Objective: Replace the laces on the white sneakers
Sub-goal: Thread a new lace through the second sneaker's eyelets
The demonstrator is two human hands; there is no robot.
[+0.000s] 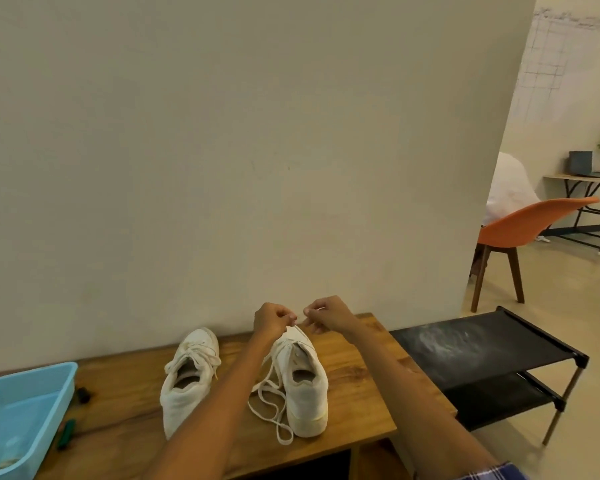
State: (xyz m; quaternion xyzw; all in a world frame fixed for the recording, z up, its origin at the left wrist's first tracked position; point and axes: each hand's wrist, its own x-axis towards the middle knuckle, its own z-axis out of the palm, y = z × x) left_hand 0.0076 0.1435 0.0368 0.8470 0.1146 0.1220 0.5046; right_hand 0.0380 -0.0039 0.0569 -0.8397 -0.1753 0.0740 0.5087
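Note:
Two white sneakers stand on a wooden table (368,393), heels toward me. The left sneaker (187,379) is laced, its lace loosely tied. The right sneaker (303,379) has a loose white lace (269,407) trailing off its left side onto the table in loops. Both my hands hover above the toe of the right sneaker. My left hand (272,318) pinches the lace near the front eyelets. My right hand (326,315) pinches a thin white lace end close to the left hand's fingertips.
A light blue plastic basket (25,410) sits at the table's left end, with small dark items (82,394) beside it. A black two-tier rack (492,362) stands right of the table. An orange chair (530,226) and a seated person are farther right. A plain wall backs the table.

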